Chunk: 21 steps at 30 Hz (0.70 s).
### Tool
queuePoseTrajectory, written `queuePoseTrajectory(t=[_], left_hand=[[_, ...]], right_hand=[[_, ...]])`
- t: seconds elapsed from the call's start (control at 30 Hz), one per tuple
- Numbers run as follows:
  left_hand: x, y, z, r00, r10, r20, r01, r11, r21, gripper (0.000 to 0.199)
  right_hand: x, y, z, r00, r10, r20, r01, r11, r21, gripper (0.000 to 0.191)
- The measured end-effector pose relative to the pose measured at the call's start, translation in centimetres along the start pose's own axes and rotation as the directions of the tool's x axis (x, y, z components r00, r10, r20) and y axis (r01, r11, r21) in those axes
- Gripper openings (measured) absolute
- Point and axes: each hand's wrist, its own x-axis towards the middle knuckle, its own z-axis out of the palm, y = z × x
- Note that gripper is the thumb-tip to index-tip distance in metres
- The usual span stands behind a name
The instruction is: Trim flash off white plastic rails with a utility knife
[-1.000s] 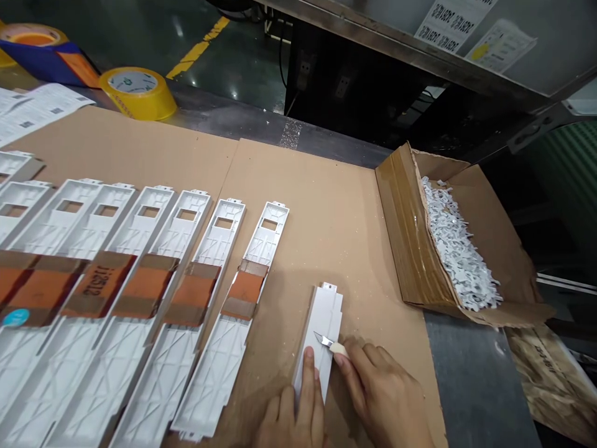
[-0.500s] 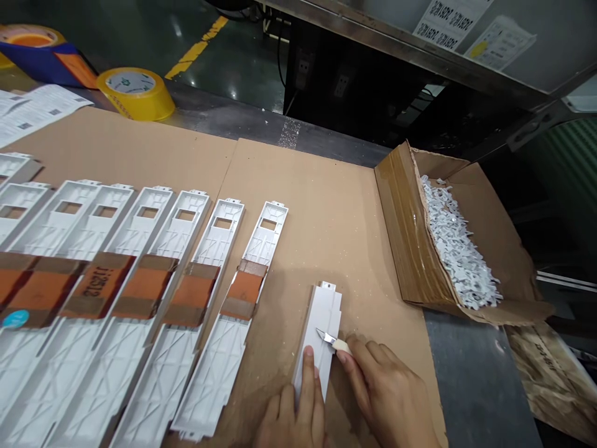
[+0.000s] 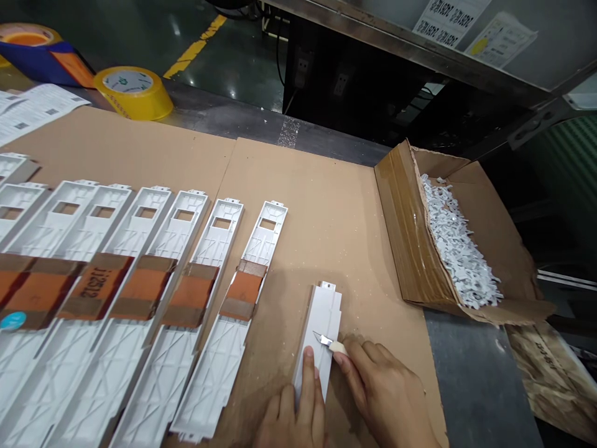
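Note:
A white plastic strip lies face down on the cardboard sheet, its smooth side up. My left hand rests on its near part, index finger stretched along the surface and the other fingers spread beside it. In my right hand is a small knife with a pale handle, pinched between thumb and fingers. Its blade lies over the middle of the strip, pointing left; whether it touches is unclear. Left of my hands, a white ribbed part with an orange-brown band lies open side up.
Several similar banded parts lie in a row at left. A cardboard box holding small white pieces stands at right. Yellow tape, a blue-orange roll and papers lie at the back left.
The knife in my right hand has shifted slightly left and toward me over the strip. My left hand and the strip have stayed in place.

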Motion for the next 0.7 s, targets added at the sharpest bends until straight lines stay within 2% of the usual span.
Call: queuePoseTrajectory(t=[0.2,0.27,0.4,0.47,0.57,0.63,0.7], left_hand=[[-0.1,0.0,0.3,1.0,-0.01,-0.027,0.009,0.999,-0.034,0.042],[-0.2,-0.1,0.5,0.997,-0.026,-0.072,0.022,0.998,-0.051,0.039],[-0.9,-0.3,0.8,0.974,-0.114,-0.195,0.096,0.99,-0.099,0.045],[-1.4,-0.2,0.8,0.959,-0.17,-0.228,0.139,0.98,-0.144,0.048],[-2.3,0.3,0.5,0.927,-0.239,-0.289,0.167,0.953,-0.253,0.054],[-2.7,0.6,0.1,0.906,-0.256,-0.338,0.157,0.943,-0.292,0.061],[-3.1,0.8,-0.4,0.896,-0.238,-0.375,0.131,0.948,-0.29,0.064]], right_hand=[[0.6,0.3,-0.6,0.999,-0.053,0.012,0.053,0.996,-0.069,0.042],[0.6,0.7,-1.1,0.999,-0.032,0.006,0.032,0.999,0.011,0.036],[-0.2,1.7,-2.3,0.992,0.123,0.01,-0.12,0.944,0.306,0.021],[-0.7,1.9,-2.5,0.966,0.246,0.073,-0.249,0.83,0.5,0.019],[-1.3,1.2,-2.2,0.881,0.436,0.185,-0.41,0.51,0.756,0.024],[-1.8,0.1,-1.7,0.824,0.517,0.232,-0.416,0.274,0.867,0.024],[-2.3,-1.3,-1.4,0.78,0.569,0.261,-0.367,0.078,0.927,0.031]])
